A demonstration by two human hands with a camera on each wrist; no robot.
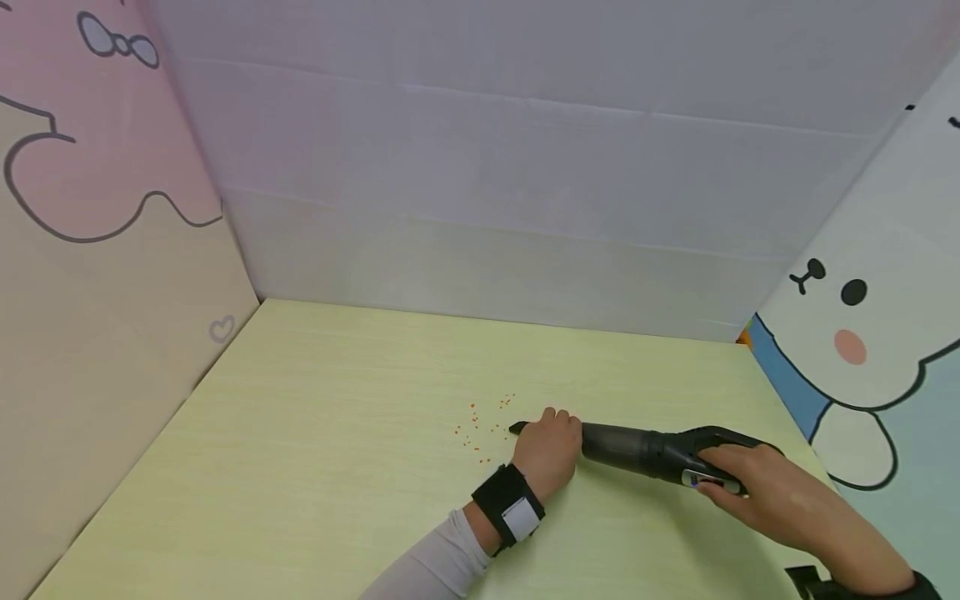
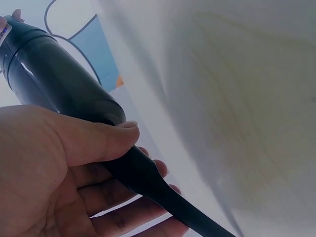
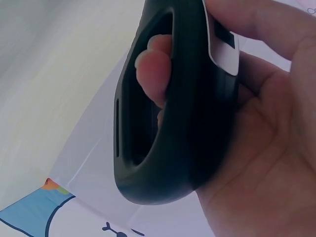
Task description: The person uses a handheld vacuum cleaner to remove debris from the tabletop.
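Observation:
A black handheld vacuum cleaner [image 1: 618, 447] is held level over the tabletop, its narrow nozzle [image 2: 143, 175] pointing left in the head view. My right hand [image 1: 783, 500] grips its loop handle [image 3: 192, 143], with fingertips showing through the opening. At the front end, my left hand [image 1: 547, 452] holds the nozzle's base, thumb on one side and fingers beneath, as the left wrist view shows. Small orange crumbs [image 1: 472, 406] lie scattered on the table just left of the nozzle tip. Whether the tip touches the table cannot be told.
The pale yellow wooden table [image 1: 337, 400] is closed in by a plain white back panel [image 1: 480, 167]. Cartoon-printed panels stand on both sides, the left panel [image 1: 112, 333] pink and beige, the right panel [image 1: 892, 333] with a white character.

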